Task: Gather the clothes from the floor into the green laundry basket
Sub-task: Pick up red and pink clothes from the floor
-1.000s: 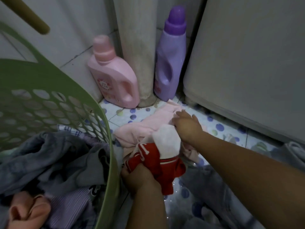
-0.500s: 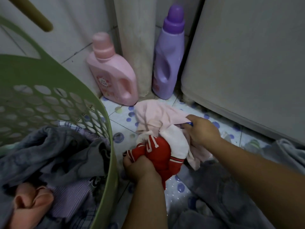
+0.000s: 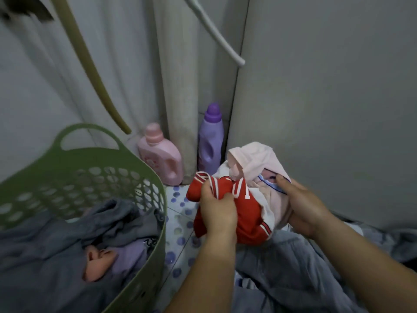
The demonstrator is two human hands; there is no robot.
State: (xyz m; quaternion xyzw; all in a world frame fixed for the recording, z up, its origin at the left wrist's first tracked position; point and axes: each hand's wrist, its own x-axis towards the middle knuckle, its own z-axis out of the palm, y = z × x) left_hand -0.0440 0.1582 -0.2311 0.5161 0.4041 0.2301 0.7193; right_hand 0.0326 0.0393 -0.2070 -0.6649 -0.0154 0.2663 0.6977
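Left hand (image 3: 217,211) clamped on red garment (image 3: 242,213), fingers curled round its white-striped edge, thumb on top. Right hand (image 3: 301,207) gripping pink cloth (image 3: 255,161), thumb pressed over a blue-trimmed edge, fingers wrapped under the bundle. Red and pink pieces bunched together with some white fabric (image 3: 268,213) between them, all held up off the floor (image 3: 180,231), just right of centre frame.

Green basket (image 3: 144,172) at 9 o'clock from the bundle, near but apart, a strip of dotted tile between them. Handle loop at its far rim, wall perforated with round holes. Inside: grey clothes (image 3: 108,222) piled high, a lilac piece (image 3: 132,254) and a peach piece (image 3: 97,260) toward the near side.

More grey cloth (image 3: 282,267) on the floor at 6 o'clock from the bundle, under both forearms, spreading to 4 o'clock along the base of the big grey panel (image 3: 327,109). Not in the basket.

Pink bottle (image 3: 161,157) at 10 o'clock from the bundle, upright against the wall. Purple bottle (image 3: 211,141) at 12 o'clock, upright in the corner. Pale vertical pipe (image 3: 180,98) between the two bottles. Pink cloth top edge overlaps the purple bottle's lower right in view; contact cannot be told.

Tan hose (image 3: 90,64) hanging down above the basket's far rim, end free. White hose (image 3: 216,35) curving down at 12 o'clock, end near the panel edge.
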